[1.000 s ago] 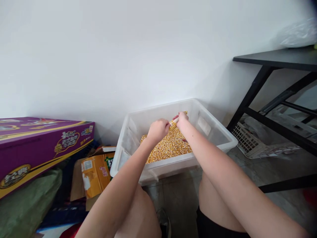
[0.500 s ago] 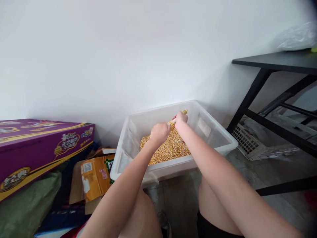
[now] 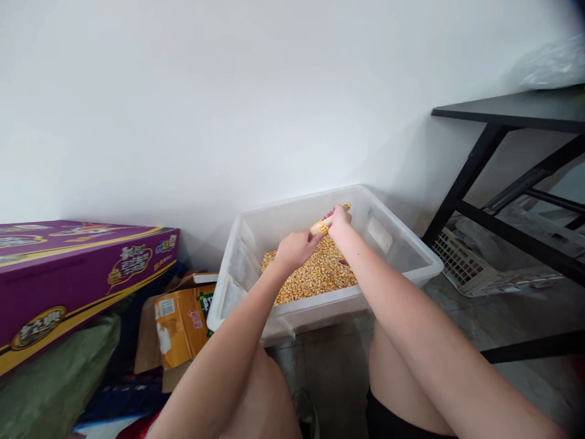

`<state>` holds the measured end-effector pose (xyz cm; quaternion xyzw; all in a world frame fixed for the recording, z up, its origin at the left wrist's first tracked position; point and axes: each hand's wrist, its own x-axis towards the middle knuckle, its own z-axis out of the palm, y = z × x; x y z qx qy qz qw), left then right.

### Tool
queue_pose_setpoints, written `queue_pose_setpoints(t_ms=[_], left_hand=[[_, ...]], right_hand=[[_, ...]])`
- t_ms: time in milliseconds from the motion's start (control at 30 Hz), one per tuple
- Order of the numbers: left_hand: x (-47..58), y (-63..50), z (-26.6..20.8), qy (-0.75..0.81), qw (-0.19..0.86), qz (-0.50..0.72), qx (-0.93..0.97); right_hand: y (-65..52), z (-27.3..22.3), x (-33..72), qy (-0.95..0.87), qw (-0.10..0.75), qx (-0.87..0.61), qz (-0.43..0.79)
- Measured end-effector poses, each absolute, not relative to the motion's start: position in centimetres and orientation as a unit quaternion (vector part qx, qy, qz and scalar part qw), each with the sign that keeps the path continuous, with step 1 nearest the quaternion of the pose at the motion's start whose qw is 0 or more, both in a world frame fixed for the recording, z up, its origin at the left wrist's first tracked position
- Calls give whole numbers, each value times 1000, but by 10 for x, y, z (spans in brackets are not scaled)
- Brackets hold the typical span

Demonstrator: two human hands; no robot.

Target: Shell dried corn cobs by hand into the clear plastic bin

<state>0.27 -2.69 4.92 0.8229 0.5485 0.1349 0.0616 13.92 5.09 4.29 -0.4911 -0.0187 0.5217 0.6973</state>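
Observation:
A corn cob (image 3: 319,228) is held at a slant above the plastic tub, its near end pale and partly stripped, with yellow kernels on the underside. My right hand (image 3: 340,224) wraps round its middle, and the yellow far tip sticks out beyond the fingers. Close to the near end is my left hand (image 3: 295,250), its fingers loosely stretched and apart; whether the fingertips touch the cob I cannot tell. Below both hands, loose corn kernels (image 3: 315,277) cover the bottom of the translucent tub (image 3: 329,303). A small reddish object (image 3: 342,262) lies on the kernels, partly behind my right forearm.
Left of the tub stand an opened orange carton (image 3: 181,326) and a large purple box (image 3: 91,280), with a green sack (image 3: 68,378) below. At right is a black table (image 3: 512,113) with a white plastic basket (image 3: 461,262) under it. A white wall rises behind the tub.
My left hand has loosened from the cob's near end and dropped slightly, baring the pale end. My right hand still holds the cob. The view has shifted slightly.

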Motion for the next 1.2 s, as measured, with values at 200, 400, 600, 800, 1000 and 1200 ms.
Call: queue_pose_setpoints(t_ms=[200,400,600,800,1000,1200], left_hand=[[0,-28,55,550,62,169,815],[8,-26,51,488,-41,112,865],[10,-21,49,532,-2,156,832],[2,-15,40,552,213,265,761],[-9,-19,49,517,268,313,750],[-9,-27,54,435,384,280,765]], right_hand=[[45,48,137,-24,635,-456,623],[40,46,132,-42,588,-486,646],[37,44,130,-50,538,-537,648],[37,43,129,-65,536,-510,670],[41,40,137,-39,560,-493,664],[44,36,143,-66,560,-500,658]])
